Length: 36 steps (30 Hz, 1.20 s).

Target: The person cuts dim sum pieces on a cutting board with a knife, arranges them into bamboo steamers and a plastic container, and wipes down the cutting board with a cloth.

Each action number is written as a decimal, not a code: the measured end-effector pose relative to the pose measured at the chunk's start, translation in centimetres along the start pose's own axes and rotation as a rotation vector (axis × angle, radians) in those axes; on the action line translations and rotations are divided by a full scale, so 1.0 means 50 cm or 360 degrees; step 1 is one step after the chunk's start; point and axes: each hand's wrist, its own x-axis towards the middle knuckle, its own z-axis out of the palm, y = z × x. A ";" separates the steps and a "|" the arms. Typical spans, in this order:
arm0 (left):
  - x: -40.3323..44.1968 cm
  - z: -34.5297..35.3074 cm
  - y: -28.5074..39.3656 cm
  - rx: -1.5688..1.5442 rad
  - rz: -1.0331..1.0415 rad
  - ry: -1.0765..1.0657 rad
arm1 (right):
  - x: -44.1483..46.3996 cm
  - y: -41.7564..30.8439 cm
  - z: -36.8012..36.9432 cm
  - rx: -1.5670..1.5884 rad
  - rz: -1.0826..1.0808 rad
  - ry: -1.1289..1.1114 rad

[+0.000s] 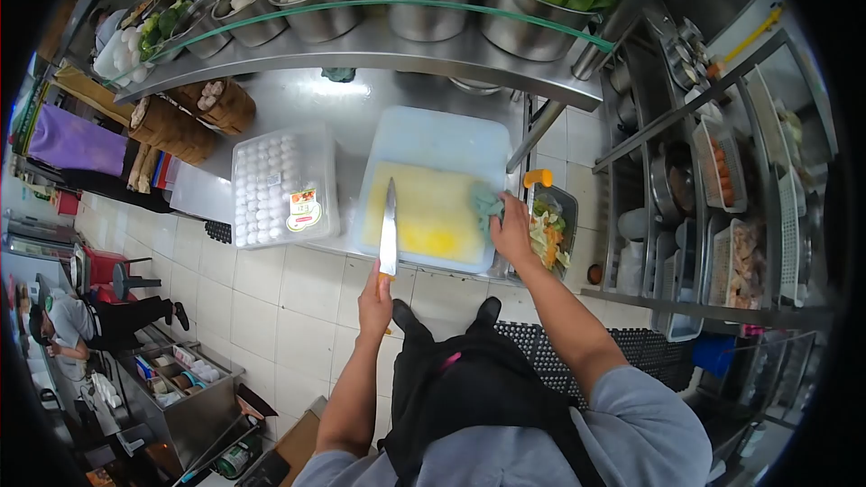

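My left hand (374, 305) is closed round the orange handle of a kitchen knife (389, 230). Its broad blade points away from me over the near left part of a cutting board (440, 131). The board is pale blue-white, with a wide yellow stain and a brighter yellow patch near its front edge. At the board's right side, my right hand (512, 233) grips a green cloth (485, 207), which lies bunched on the stained surface. The cloth partly hides the fingers.
Left of the board stands a clear plastic pack of white eggs (271, 185). A bin of vegetable scraps (548, 234) is beside my right hand, with an orange object (538, 178) above it. Steel pots (426, 13) line the overhead shelf. Far left, another person (77, 311) works.
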 end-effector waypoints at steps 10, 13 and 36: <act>0.049 0.007 -0.024 0.0050 0.0130 0.0133 | 0.030 -0.031 0.008 0.0027 0.0029 -0.0039; 0.034 0.045 0.048 0.0237 0.0175 -0.0013 | 0.044 -0.043 0.031 0.0184 0.0035 0.0080; 0.009 0.030 0.082 0.0176 0.0495 -0.0485 | 0.075 -0.014 0.030 -0.0081 -0.0017 -0.0244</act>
